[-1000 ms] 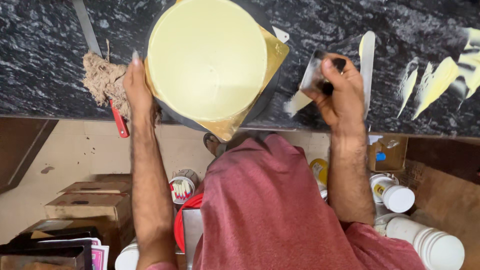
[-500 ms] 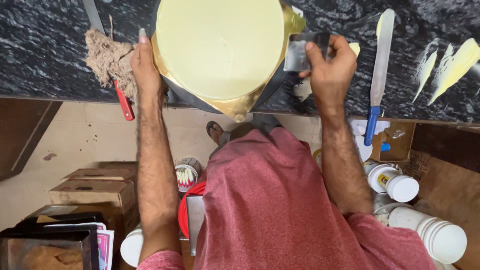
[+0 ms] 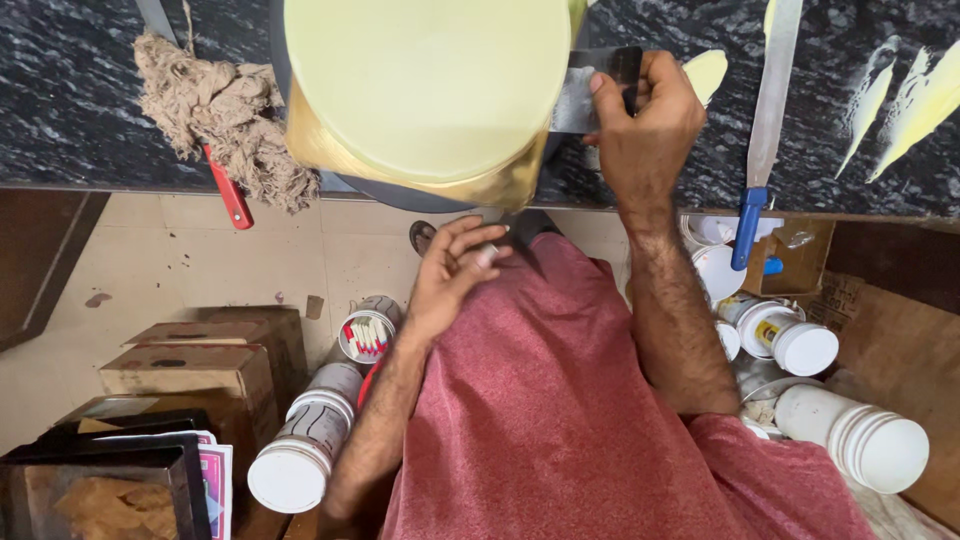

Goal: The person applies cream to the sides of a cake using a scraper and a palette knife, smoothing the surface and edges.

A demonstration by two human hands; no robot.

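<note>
A: Position of the left hand (image 3: 455, 275)?
B: Off the counter, half-curled, empty, against the red shirt (image 3: 560, 400).
A: The right hand (image 3: 645, 125)?
B: Pinches one flat dark metal scraper (image 3: 590, 90) against the right side of the one round pale-yellow iced cake (image 3: 425, 85), at the near edge of the black speckled stone counter (image 3: 60, 100). The cake lies left of the grip.

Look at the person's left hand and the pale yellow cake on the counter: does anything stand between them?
Nothing visible does. The left hand hangs below the counter edge, empty, apart from the cake; only open air and the gold cake board edge lie between. The right hand presses a scraper against the cake's side.
</note>
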